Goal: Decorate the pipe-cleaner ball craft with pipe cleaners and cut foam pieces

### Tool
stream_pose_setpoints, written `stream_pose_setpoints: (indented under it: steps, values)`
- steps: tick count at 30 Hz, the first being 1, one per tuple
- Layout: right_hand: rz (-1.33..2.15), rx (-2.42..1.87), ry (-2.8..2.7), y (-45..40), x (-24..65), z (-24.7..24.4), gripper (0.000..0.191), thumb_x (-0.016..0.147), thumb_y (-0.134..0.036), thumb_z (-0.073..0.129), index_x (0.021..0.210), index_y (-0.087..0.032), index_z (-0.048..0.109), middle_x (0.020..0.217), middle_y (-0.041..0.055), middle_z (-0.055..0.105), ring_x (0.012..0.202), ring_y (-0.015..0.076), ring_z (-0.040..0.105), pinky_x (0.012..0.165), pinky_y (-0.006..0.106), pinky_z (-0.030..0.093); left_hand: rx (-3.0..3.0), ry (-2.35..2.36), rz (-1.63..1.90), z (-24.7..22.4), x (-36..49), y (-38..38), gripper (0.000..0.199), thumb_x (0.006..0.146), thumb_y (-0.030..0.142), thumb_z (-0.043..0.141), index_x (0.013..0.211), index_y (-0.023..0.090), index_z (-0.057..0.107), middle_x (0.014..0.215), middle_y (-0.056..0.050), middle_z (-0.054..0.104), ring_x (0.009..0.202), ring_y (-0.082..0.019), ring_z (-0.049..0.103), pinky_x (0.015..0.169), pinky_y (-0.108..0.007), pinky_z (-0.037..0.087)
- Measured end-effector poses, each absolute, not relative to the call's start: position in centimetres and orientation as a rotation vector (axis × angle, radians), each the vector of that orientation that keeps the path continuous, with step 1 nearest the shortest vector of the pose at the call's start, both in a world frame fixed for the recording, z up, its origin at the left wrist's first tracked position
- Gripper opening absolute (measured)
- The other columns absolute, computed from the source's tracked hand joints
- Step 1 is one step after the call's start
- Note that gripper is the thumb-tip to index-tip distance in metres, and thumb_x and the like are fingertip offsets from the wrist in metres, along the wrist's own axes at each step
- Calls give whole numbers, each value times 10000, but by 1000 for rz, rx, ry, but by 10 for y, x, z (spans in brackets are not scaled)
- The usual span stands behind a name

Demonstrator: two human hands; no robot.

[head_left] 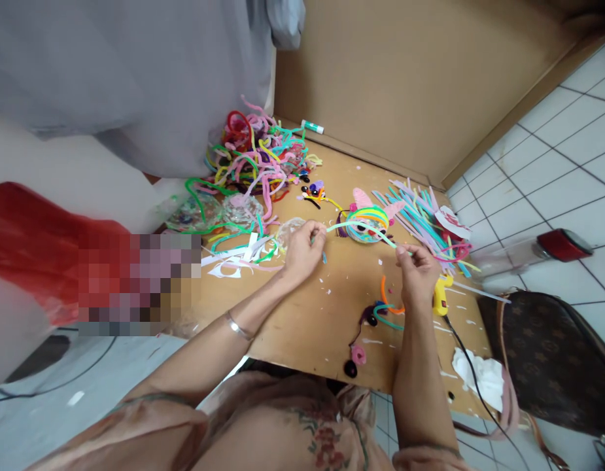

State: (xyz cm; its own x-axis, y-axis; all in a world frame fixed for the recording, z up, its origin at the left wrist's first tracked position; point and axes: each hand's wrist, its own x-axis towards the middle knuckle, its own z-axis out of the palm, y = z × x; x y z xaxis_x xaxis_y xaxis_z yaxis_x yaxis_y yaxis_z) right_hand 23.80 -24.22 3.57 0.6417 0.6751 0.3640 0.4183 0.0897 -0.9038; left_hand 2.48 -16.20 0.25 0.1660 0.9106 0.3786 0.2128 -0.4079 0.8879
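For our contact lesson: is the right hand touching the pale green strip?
Touching: the head view shows the right hand pinching the pale green strip near one end.

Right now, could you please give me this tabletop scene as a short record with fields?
Left hand: pinching a pale green pipe cleaner
Right hand: pinching the same pipe cleaner further along
Its shape: arched between the hands
Beyond it: pink-eared decorated figure
Far left of table: tangled pipe-cleaner pile
Right side: yellow corded tool, crumpled white tissue
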Motion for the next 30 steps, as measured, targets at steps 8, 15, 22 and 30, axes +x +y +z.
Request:
stream_pose_setpoints:
  steps: [8,15,22,30]
  values:
    - [437,-1522,-1453,-245,206,30,161,760,-345,641,698,-197,659,637,-14,608,571,125,490,575,260,396,2192,702,1477,5,39,-190,249,932,212,456,1147,169,572,1241,-142,624,1192,-223,562,1034,-403,435]
    - [430,-1461,-1430,-244,184,23,130,792,-321,647,742,-206,686,677,-8,644,625,139,543,638,274,449,1835,800,1061,6,47,-201,212,933,377,512,938,177,583,906,-47,693,835,-156,639,784,-287,504]
    - [477,-1415,-1363,-245,190,30,141,783,-329,658,827,-215,730,737,7,684,697,157,608,695,293,495,1703,827,995,18,39,-196,150,884,310,530,857,174,588,794,-4,646,720,-123,561,676,-243,433]
    - [376,-1426,-1357,-246,188,33,129,788,-341,678,769,-227,734,761,15,675,723,161,601,701,298,503,1613,819,995,18,44,-196,149,849,294,544,807,162,600,724,6,608,689,-115,529,678,-235,426]
